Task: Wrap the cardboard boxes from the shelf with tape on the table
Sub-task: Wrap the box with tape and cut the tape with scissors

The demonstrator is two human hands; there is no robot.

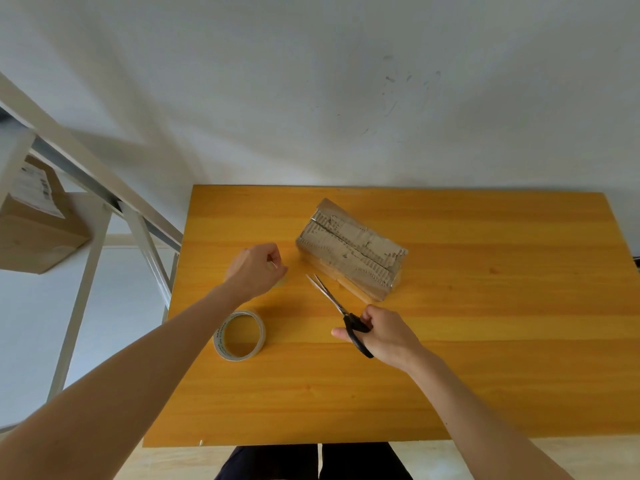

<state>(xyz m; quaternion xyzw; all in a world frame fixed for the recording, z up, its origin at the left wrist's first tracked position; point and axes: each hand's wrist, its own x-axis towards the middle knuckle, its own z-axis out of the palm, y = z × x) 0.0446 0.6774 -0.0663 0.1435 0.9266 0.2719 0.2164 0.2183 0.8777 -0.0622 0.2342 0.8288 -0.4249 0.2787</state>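
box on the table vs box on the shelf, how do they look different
The box on the table looks smaller, its top torn to bare ribbed corrugation; the box on the shelf looks bigger, with smooth faces. The box on the shelf carries a white printed label; the box on the table shows none. Both are brown cardboard.
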